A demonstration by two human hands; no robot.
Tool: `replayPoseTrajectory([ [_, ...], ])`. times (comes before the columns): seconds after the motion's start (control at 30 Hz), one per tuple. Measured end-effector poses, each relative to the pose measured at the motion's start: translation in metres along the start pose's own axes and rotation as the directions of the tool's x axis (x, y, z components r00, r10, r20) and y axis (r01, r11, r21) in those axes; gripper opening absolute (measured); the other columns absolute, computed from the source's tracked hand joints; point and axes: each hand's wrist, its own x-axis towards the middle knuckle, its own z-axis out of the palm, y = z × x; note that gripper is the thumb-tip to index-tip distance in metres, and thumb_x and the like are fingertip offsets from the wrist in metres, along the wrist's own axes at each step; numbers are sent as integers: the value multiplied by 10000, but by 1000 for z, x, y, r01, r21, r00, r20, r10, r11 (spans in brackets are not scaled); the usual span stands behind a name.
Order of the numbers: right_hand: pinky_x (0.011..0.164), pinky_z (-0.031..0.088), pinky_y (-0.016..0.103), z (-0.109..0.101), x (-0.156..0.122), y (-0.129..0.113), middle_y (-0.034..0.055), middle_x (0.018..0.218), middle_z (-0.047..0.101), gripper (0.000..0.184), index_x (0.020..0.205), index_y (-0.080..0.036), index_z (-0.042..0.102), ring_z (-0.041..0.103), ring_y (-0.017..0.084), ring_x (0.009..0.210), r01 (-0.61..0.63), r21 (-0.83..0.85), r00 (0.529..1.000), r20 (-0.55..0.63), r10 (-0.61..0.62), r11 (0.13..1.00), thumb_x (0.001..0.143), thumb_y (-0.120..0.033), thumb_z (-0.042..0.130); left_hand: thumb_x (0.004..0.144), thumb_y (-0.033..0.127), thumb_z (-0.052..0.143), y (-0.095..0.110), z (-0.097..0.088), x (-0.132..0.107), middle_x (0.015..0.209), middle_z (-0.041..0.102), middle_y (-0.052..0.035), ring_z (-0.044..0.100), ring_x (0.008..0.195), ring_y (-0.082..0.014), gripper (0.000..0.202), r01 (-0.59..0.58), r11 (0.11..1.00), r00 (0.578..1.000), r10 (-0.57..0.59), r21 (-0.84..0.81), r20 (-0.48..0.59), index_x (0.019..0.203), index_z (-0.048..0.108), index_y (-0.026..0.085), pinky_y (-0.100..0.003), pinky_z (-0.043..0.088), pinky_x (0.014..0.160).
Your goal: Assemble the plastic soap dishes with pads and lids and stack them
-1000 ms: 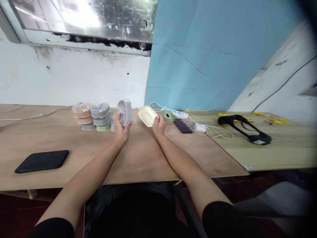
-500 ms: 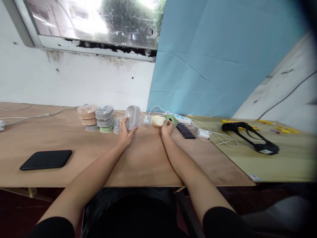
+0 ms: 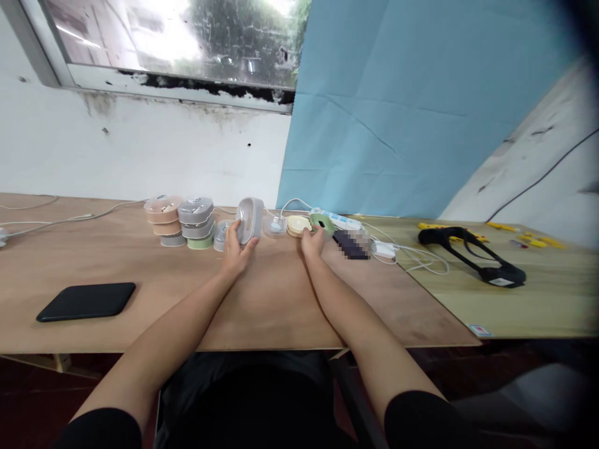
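My left hand [image 3: 238,249] grips a translucent whitish oval container [image 3: 255,219], tilted up on its side with its hollow showing. My right hand [image 3: 312,242] is low at the back of the table, fingers curled. Its thumb is against a small cream-yellow stack of oval pieces [image 3: 298,224], and its fingertips are beside a green piece [image 3: 325,223] with a dark opening. What the fingers pinch is hidden. Between my hands is a clear case with a white item inside [image 3: 275,226]. A round grey-white container [image 3: 221,236] stands just left of my left hand.
Stacked oval containers in peach [image 3: 163,212] and in grey and green [image 3: 196,218] stand at the left back. A black phone-like slab [image 3: 87,301] lies front left. Rightward are a power strip [image 3: 344,221], white adapter [image 3: 384,250], dark pixelated object [image 3: 350,246] and black strapped frame [image 3: 472,255].
The green piece has gone from raised in my right hand to lower, beside the cream-yellow stack. My right hand has shifted slightly left and down. My left hand keeps the whitish container nearly still.
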Motion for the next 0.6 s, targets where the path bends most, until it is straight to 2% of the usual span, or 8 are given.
replayPoseTrajectory([
  [0.1,828,437,404,1,-1,0,87,832,640,356,973,-146,609,585,242,794,24,-5,999,27,-24,1000,721,-384,528,839,488,564,0,0,0,1346,427,-165,394,1276,-296,646,0,1000,1000,0,-3,-5,1365,340,186,-476,313,1061],
  [0.33,811,446,380,1,-2,0,97,876,669,319,915,-154,642,593,234,807,60,-2,997,41,-60,998,722,-367,506,838,497,559,0,0,0,1343,428,-167,395,1275,-298,651,8,1000,1000,-8,-3,10,1362,345,175,-475,312,1062],
  [0.6,883,439,382,1,-9,-7,99,981,690,333,1012,-156,641,614,234,923,191,1,970,152,-189,982,771,-333,493,843,498,546,-3,1,0,1331,432,-166,401,1263,-298,642,19,1000,999,-19,-9,42,1367,346,186,-489,315,1052],
])
